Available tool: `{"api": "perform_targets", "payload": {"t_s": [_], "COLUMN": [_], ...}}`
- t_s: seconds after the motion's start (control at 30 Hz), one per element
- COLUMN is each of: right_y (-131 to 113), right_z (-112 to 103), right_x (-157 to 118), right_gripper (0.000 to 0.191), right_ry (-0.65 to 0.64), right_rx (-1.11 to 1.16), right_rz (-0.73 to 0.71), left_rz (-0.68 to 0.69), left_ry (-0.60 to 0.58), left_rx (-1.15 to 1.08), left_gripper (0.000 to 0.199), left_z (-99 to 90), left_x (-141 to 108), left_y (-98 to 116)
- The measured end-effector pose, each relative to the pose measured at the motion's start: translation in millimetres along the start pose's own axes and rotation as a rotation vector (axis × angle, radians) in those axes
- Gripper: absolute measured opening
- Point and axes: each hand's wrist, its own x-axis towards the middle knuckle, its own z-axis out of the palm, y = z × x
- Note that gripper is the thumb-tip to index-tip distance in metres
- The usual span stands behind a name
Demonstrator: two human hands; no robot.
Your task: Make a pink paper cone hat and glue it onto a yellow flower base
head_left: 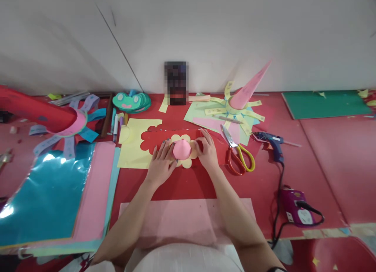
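Note:
A pale yellow paper flower (187, 163) with rounded petals lies on red paper (173, 187), with a small pink paper cone (182, 149) standing point up at its middle. My left hand (160, 165) rests flat at the flower's left side, fingers stretched out and touching the edge beside the cone. On the right, my right hand (208, 149) has its thumb and forefinger bent together on a petal, the other fingers extended. Scissors (235, 148) with red and yellow handles lie partly open to the right. A red paper flower (147, 140) sits left of my hands.
Yellow paper (132, 158) lies left, near markers (115, 127) and green frog-face cutouts (132, 102). A phone (176, 84) leans on the wall. Farther right are a pink cone with strips (246, 91), a glue gun (273, 142) and its cable. Blue film (55, 189) covers the left.

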Motion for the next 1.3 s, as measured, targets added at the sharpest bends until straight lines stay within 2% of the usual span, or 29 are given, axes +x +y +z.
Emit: {"api": "perform_targets", "payload": {"t_s": [0.47, 0.73, 1.1, 1.3], "right_y": [-5.4, -4.5, -4.9, -6.7], "right_z": [-1.2, -0.5, 0.7, -1.4], "right_x": [0.8, 0.3, 0.0, 1.6], "right_gripper": [0.012, 0.009, 0.015, 0.017], "right_ry": [-0.002, -0.006, 0.035, -0.017], "right_rx": [-0.016, -0.018, 0.001, -0.011], "right_rz": [0.021, 0.043, 0.055, 0.051], "left_rz": [0.001, 0.011, 0.006, 0.01], "left_ry": [-0.011, 0.006, 0.012, 0.015], "left_rx": [-0.026, -0.003, -0.011, 0.002], "left_gripper": [0.052, 0.058, 0.058, 0.058], "left_z": [-3.6, 2.1, 1.4, 2.4], "left_x": [0.8, -1.0, -0.9, -0.6], "left_y": [-1.8, -4.3, -3.6, -3.4]}}
